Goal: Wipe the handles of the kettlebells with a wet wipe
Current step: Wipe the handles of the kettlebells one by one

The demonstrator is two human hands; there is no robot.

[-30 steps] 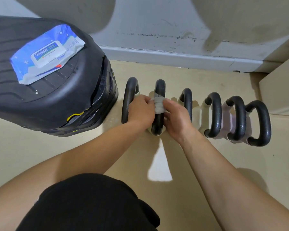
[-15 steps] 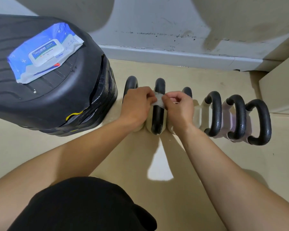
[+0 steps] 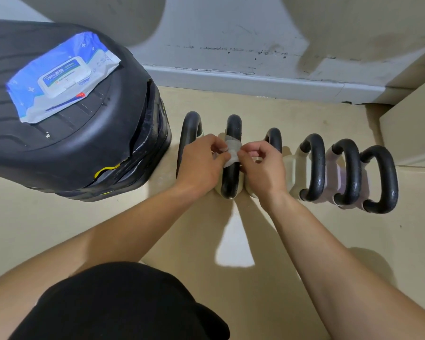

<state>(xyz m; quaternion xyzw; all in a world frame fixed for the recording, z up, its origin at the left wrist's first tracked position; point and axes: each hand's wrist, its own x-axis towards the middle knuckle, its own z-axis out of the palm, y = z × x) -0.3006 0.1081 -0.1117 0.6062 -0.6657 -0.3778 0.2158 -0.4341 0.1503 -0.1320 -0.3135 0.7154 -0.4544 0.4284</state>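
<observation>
Both hands, left hand (image 3: 201, 160) and right hand (image 3: 263, 165), pinch the white wet wipe (image 3: 232, 152) around the second black looped kettlebell handle (image 3: 233, 168); next, slide it along.

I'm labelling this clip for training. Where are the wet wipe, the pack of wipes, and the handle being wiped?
wet wipe (image 3: 232, 153), head view, on its wrapped middle.
pack of wipes (image 3: 64, 76), head view, on its white flip lid.
handle being wiped (image 3: 231, 179), head view, on the bare black stretch below the wipe.

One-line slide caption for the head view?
Both hands, left and right, pull a wet wipe around the second kettlebell handle in a row of six.
</observation>
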